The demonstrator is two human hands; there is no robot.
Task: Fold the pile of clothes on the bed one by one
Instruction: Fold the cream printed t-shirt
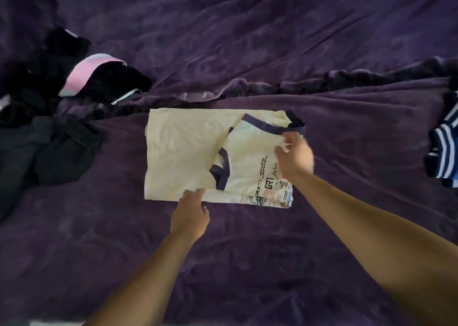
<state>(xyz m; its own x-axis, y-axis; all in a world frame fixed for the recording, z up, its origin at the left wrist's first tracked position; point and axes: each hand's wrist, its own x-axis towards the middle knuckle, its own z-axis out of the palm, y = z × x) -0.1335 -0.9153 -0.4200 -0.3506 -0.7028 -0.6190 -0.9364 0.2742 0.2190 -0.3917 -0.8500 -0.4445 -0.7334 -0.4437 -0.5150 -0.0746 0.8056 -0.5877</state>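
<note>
A pale yellow T-shirt (183,149) with navy trim and black print lies partly folded into a rectangle in the middle of the purple bed. My right hand (295,155) pinches the cloth near the navy collar at the shirt's right side. My left hand (190,213) rests at the shirt's near edge, its fingertips on the cloth and fingers slightly apart. A heap of dark clothes (49,107) with a pink and white piece (85,76) lies at the left.
The purple bedspread (247,40) is creased, with a ridge running across behind the shirt. A blue, white and navy striped garment (443,149) lies at the right edge of view.
</note>
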